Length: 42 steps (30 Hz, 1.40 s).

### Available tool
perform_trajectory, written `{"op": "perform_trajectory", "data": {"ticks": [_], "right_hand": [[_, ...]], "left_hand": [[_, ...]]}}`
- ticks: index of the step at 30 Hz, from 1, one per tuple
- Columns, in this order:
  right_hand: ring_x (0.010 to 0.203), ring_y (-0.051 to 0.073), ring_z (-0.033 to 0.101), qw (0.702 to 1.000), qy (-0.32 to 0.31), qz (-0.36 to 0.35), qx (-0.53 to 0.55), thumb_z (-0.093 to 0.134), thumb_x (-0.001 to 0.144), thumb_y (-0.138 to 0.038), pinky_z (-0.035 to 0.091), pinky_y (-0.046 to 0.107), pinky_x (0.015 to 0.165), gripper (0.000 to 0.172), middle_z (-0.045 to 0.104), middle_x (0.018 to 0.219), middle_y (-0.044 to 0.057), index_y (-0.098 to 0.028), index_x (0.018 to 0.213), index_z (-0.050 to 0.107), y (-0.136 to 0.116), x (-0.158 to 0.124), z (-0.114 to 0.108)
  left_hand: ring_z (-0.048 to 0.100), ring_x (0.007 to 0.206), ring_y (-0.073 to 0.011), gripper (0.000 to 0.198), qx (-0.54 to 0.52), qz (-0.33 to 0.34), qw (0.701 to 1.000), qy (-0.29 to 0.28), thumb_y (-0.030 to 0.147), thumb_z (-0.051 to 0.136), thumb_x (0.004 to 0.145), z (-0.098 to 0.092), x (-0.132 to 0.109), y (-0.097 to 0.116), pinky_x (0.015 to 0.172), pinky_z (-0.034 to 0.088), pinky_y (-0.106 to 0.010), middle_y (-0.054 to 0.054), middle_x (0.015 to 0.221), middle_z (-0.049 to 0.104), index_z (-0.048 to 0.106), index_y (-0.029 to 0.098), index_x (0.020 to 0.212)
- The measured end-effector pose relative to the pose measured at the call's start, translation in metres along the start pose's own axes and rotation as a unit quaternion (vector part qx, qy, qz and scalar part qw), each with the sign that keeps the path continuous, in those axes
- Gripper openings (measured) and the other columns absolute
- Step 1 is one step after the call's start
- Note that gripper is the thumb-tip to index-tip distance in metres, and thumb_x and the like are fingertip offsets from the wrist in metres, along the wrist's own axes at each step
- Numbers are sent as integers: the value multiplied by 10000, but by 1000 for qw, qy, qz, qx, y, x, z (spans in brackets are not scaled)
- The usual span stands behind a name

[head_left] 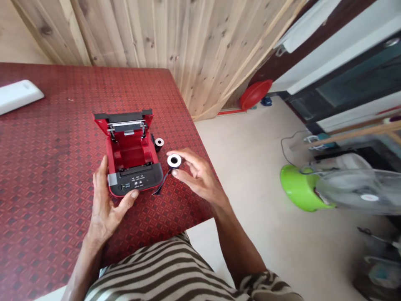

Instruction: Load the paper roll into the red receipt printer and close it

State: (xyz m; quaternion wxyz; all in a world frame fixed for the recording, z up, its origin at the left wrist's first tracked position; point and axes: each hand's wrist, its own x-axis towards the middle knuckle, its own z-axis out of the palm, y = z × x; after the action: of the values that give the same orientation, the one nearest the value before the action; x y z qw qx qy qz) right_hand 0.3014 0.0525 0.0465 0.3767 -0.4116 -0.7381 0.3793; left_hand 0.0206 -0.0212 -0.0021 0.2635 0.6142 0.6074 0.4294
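Note:
A small red-and-black printer (140,177) sits on the table with its lid (127,121) raised, showing a bare red compartment inside. My left hand (105,209) grips its near left corner, fingers along the side and thumb against the front edge. To the right of the printer, my right hand (197,175) pinches a small roll (174,161) between thumb and fingers. The roll has a white ring-shaped end and a dark outer side. A dark loose strip (160,187) trails from it toward the printer's front corner. Close behind stands a second, similar roll (159,143), beside the printer's right side.
The table (56,167) has a red patterned cover, and its right edge runs just beyond my right hand. A white oblong object (20,96) lies at the far left. Wooden panelling (140,33) rises behind. On the floor at right are a green stool-like object (297,188) and a fan (360,192).

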Motion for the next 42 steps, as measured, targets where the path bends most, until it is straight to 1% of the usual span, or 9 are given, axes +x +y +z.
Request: {"op": "perform_trajectory", "data": {"ticks": [5,10,14,23,28,31,35,38,42], "right_hand": [[1259,266,676,967,-125,-120,-187,667,1104,-223,570,504,1138,358,756,1341,100,-237,1462,666,-55,55,9],[1222,289,726,874,-278,-71,-393,572,1076,-14,575,457,1114,264,804,1224,175,-81,1259,749,-67,99,59],[1121,298,782,843,-308,-42,-439,542,1085,-18,578,441,1021,280,834,1145,185,-89,1225,774,-61,112,72],[1021,321,820,867,-297,-21,-401,667,1069,-97,618,445,917,176,853,1065,189,-102,1161,817,-51,118,71],[1134,244,801,929,-228,-115,-270,620,1127,-152,616,425,1035,226,845,1223,109,-165,1295,770,-54,87,45],[1129,245,789,943,-210,-151,-211,711,1098,-281,623,434,1025,211,847,1221,100,-181,1272,779,-54,66,31],[1044,210,772,940,-177,-203,-209,729,1059,-131,630,391,985,113,853,1145,72,-168,1140,800,-49,51,25],[1016,201,750,938,-127,-229,-228,689,1080,-119,634,382,956,122,834,1109,65,-177,1085,797,-44,48,28],[1009,204,721,938,-82,-235,-242,657,1110,-171,630,395,981,145,809,1088,75,-186,1047,787,-42,44,33]], "left_hand": [[464,1575,-435,1056,14,34,999,3,578,762,970,2,-2,-1,1283,396,-715,-176,1730,452,180,353,1823],[436,1610,-438,1017,32,43,998,16,572,732,1003,6,-4,1,1312,334,-747,-184,1777,416,177,332,1820],[457,1597,-421,1025,27,42,999,15,571,731,1005,8,-4,3,1304,378,-717,-183,1764,439,162,326,1822],[455,1587,-427,1053,4,33,999,7,551,783,973,5,-2,5,1283,407,-713,-186,1748,454,198,314,1816],[463,1584,-441,1032,-52,-20,998,-15,584,822,923,-6,-3,10,1301,371,-720,-163,1736,478,314,331,1785],[477,1597,-415,869,-134,-67,989,-17,612,726,991,-18,4,16,1316,374,-668,-140,1750,479,408,328,1747],[561,1544,-370,725,-210,-103,970,70,719,616,1028,-30,44,20,1306,409,-594,-141,1668,587,600,269,1597],[609,1483,-369,746,-265,-127,943,158,826,677,923,-33,94,23,1264,459,-563,-147,1527,687,711,247,1392],[642,1428,-349,533,-294,-158,934,131,689,667,986,-26,152,30,1145,531,-510,-82,1411,739,727,202,1193]]}}
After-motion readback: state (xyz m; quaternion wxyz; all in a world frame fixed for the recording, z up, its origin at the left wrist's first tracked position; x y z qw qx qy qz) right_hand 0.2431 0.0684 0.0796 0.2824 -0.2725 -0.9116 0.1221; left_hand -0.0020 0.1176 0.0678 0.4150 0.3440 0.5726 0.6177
